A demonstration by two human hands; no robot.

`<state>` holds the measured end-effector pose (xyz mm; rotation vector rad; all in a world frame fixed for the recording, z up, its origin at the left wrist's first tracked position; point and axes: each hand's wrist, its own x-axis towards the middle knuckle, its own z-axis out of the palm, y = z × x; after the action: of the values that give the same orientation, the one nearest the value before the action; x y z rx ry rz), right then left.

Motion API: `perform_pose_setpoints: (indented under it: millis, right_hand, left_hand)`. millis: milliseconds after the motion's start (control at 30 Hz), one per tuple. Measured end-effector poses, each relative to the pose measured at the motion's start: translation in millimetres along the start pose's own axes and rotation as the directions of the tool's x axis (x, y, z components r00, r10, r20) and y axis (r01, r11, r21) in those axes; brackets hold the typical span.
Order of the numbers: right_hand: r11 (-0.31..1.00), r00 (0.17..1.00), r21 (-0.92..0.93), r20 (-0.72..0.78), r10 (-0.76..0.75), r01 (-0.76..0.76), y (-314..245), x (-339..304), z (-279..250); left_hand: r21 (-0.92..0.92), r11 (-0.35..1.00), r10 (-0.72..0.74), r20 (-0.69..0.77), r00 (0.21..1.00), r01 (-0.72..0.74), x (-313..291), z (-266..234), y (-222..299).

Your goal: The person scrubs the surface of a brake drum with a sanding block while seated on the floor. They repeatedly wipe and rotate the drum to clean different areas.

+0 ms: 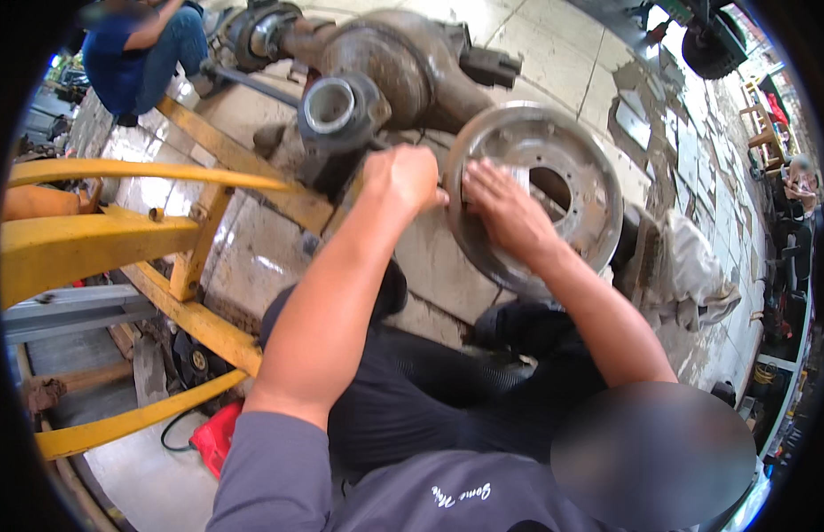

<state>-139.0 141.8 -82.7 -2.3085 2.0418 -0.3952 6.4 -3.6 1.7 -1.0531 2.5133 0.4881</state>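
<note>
A bare steel wheel rim (598,173) stands in front of me, its round centre hole and ring of bolt holes showing. My right hand (511,208) lies against the left part of its inner face, fingers stretched out and together; a small dark patch shows beside the fingertips. Just left of the rim's edge is my left hand (401,177), closed in a fist with the thumb toward the rim. Whatever it holds, if anything, is hidden. Beyond both hands sits a large greasy axle housing (385,66) with a round hub end (330,105).
Yellow curved metal frames (102,248) fill the left side. A person (137,58) crouches at the far left. Whitish cloth (687,266) hangs right of the rim. A red object (215,439) lies at lower left. Broken tiles (634,120) cover the floor at right.
</note>
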Motion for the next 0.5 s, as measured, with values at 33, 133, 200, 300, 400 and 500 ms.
perform_pose_setpoints:
  millis: [33,133,200,300,400,500]
  right_hand:
    - [1.0,0.999,0.007,-0.046,0.028,-0.027,6,11,-3]
    - [0.997,0.995,0.013,-0.052,0.08,-0.08,-5,8,1]
    - [0.998,0.999,0.055,0.016,0.028,-0.029,-14,6,-5]
    - [0.999,0.998,0.032,-0.058,0.022,-0.02,2,9,-2]
    - [0.999,0.999,0.031,-0.03,0.037,-0.036,-8,8,-6]
    - [0.999,0.999,0.04,-0.054,-0.007,0.009,-8,3,-4]
  left_hand:
    - [-0.012,1.0,0.01,-0.007,1.0,-0.01,8,-8,-3]
    - [-0.007,1.0,-0.008,0.005,1.0,0.008,1,2,-2]
    - [-0.01,1.0,-0.025,-0.018,1.0,0.025,-2,3,-4]
    - [-0.003,1.0,-0.024,0.02,1.0,0.024,2,-1,-1]
    - [-0.023,0.999,-0.032,0.065,0.997,0.033,-1,2,-1]
    - [-0.028,0.998,-0.049,0.06,0.997,0.051,-1,-2,2]
